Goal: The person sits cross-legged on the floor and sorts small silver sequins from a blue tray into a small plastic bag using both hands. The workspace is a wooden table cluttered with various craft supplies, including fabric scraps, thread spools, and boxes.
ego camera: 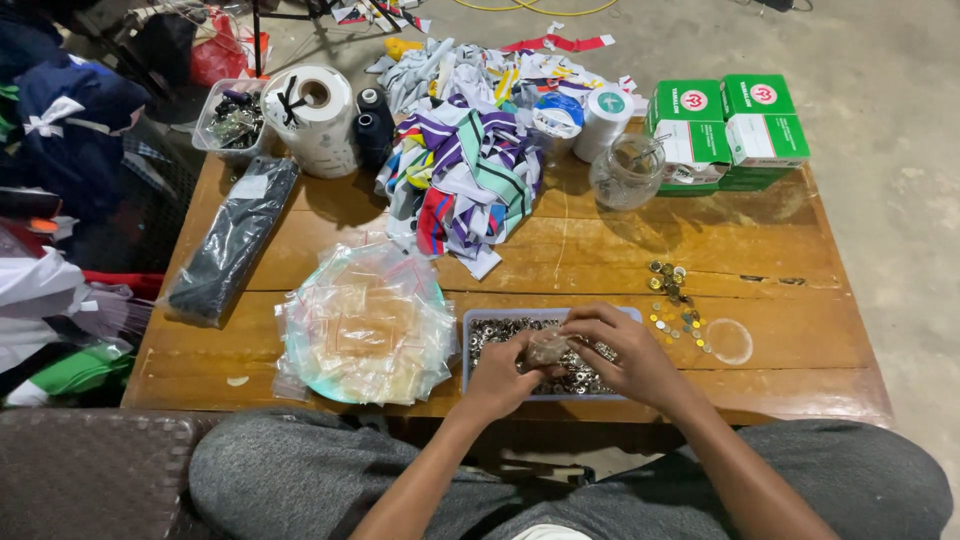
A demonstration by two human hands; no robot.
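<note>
My left hand (503, 375) and my right hand (625, 352) meet over a shallow blue tray (470, 325) full of small metal rings at the table's front edge. Together they pinch a small clear bag (548, 347) that holds some of the rings. The left hand grips the bag from below and the right hand's fingers close on its top. A pile of empty clear zip bags (368, 322) lies on a round plate just left of the tray. Loose brass and silver buttons (672, 298) are scattered to the right of the tray.
On the wooden table (780, 300) are a heap of striped fabric strips (468, 170), a glass jar (626, 172), green and white boxes (728, 128), thread spools (372, 128), a white tape roll (312, 118), a black bundle (234, 238) and a clear lid (729, 341).
</note>
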